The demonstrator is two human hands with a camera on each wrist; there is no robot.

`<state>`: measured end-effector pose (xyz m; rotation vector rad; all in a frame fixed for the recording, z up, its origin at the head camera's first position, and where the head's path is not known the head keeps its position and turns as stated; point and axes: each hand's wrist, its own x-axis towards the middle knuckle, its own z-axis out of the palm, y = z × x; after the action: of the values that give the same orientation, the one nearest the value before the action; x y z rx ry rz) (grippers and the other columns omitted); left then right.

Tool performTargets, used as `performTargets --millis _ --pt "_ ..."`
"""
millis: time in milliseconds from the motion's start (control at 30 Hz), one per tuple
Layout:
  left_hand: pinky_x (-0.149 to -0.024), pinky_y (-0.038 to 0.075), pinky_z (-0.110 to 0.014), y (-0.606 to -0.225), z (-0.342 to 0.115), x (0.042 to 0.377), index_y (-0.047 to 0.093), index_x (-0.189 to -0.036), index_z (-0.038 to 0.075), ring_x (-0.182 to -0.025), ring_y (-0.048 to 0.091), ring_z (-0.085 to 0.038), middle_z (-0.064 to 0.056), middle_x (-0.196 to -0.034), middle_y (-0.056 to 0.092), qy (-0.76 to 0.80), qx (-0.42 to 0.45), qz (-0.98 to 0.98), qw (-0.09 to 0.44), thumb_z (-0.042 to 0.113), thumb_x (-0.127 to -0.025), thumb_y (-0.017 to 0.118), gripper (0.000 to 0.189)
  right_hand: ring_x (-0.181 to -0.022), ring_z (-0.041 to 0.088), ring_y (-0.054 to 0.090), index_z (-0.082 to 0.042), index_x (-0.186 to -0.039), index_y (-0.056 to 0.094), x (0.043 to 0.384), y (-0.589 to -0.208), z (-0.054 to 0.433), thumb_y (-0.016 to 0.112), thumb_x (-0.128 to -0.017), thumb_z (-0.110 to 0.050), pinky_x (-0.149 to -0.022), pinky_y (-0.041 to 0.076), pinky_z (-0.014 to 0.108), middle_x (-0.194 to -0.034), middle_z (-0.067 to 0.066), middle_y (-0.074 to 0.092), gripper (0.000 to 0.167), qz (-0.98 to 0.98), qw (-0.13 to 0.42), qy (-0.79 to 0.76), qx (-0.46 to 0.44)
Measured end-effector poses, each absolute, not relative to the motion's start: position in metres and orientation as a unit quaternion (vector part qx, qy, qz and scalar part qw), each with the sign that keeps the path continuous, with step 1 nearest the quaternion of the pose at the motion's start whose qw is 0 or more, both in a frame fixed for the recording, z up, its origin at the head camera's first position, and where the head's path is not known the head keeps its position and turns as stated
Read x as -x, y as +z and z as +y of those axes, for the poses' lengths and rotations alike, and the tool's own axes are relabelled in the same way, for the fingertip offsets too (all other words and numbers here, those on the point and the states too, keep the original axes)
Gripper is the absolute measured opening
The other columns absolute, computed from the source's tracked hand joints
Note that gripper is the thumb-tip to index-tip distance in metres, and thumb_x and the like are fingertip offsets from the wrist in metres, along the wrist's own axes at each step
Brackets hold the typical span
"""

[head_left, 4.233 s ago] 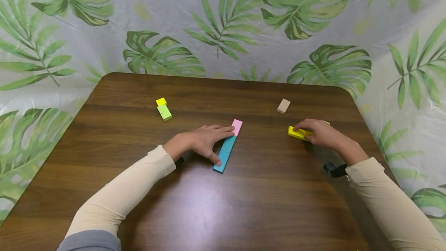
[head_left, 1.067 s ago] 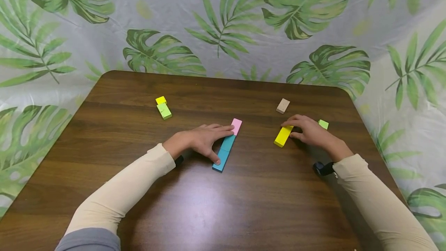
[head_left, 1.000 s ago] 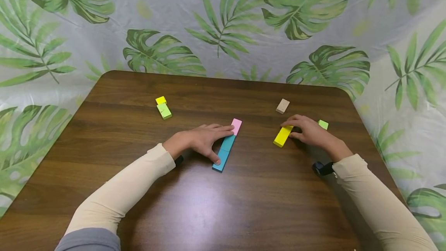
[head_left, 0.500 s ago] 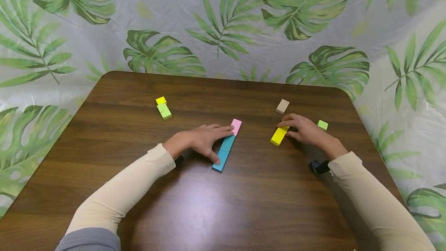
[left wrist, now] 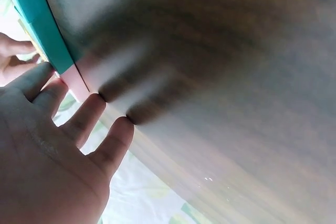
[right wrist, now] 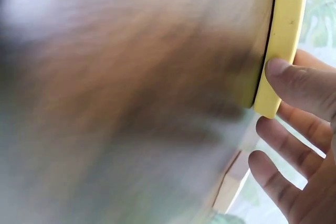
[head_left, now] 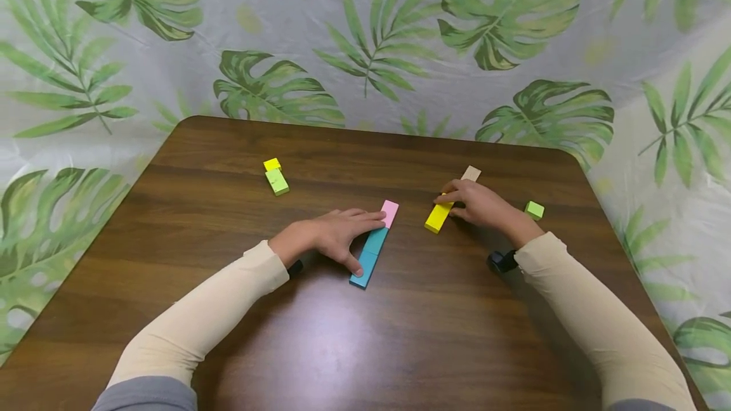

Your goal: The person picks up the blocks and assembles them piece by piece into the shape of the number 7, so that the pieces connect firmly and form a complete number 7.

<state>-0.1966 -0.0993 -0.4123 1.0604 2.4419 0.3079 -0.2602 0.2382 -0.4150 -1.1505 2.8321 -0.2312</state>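
Two teal blocks (head_left: 368,257) and a pink block (head_left: 390,211) lie end to end in a slanted row on the table. My left hand (head_left: 328,235) spans this row, thumb on the near teal block and fingertips by the pink one; its fingers look fairly straight in the left wrist view (left wrist: 58,145). My right hand (head_left: 476,203) pinches a yellow block (head_left: 436,217) near its far end. In the right wrist view, the thumb presses one side of that yellow block (right wrist: 287,19), with a finger behind it. Just beyond this hand lies a plain wooden block (head_left: 471,174), partly covered.
Toward the back left, a small yellow block (head_left: 272,164) touches a lime-green block (head_left: 277,181). Another lime-green block (head_left: 534,210) sits near the right edge of the brown table (head_left: 434,335). Behind hangs a leaf-patterned sheet (head_left: 274,24).
My right hand has turned the yellow block to a slant like the row's and slid it leftward, closer to the row. The right lime-green block came into view. My left hand stays on the row.
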Motion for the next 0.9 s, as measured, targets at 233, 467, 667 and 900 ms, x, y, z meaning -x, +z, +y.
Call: performTargets --millis 233,467,667,900 --pt "-0.121 0.022 -0.056 -0.413 -0.099 0.194 0.026 -0.158 0.023 -0.154 0.018 -0.024 0.009 -0.168 0.014 0.113 -0.385 0.887 0.227 0.05 -0.08 0.077 0.097 -0.116 0.039 0.059 -0.009 -0.127 0.069 0.276 -0.416 0.223 0.074 -0.087 -0.006 -0.098 0.05 0.053 -0.127 0.02 0.062 0.04 0.922 0.044 -0.082 0.375" --pt "-0.121 0.021 -0.056 -0.412 -0.1 0.193 0.026 -0.158 0.022 -0.154 0.018 -0.025 0.009 -0.169 0.013 0.115 -0.382 0.889 0.227 0.049 -0.08 0.077 0.097 -0.12 0.042 0.056 -0.01 -0.131 0.066 0.289 -0.417 0.214 0.07 -0.09 -0.007 -0.102 0.046 0.057 -0.131 0.022 0.06 0.041 0.923 0.061 -0.108 0.365" --pt "-0.121 0.021 -0.056 -0.416 -0.096 0.192 0.025 -0.159 0.024 -0.153 0.018 -0.027 0.01 -0.169 0.012 0.122 -0.379 0.888 0.229 0.051 -0.08 0.076 0.098 -0.122 0.041 0.054 -0.012 -0.133 0.065 0.304 -0.418 0.206 0.07 -0.091 -0.007 -0.106 0.043 0.056 -0.132 0.021 0.06 0.043 0.926 0.068 -0.093 0.358" --pt "-0.122 0.021 -0.054 -0.417 -0.087 0.19 0.025 -0.159 0.024 -0.154 0.018 -0.025 0.01 -0.169 0.012 0.122 -0.388 0.886 0.224 0.051 -0.08 0.076 0.097 -0.123 0.042 0.054 -0.012 -0.134 0.064 0.315 -0.417 0.195 0.068 -0.092 -0.004 -0.106 0.043 0.056 -0.134 0.022 0.06 0.043 0.924 0.068 -0.097 0.363"
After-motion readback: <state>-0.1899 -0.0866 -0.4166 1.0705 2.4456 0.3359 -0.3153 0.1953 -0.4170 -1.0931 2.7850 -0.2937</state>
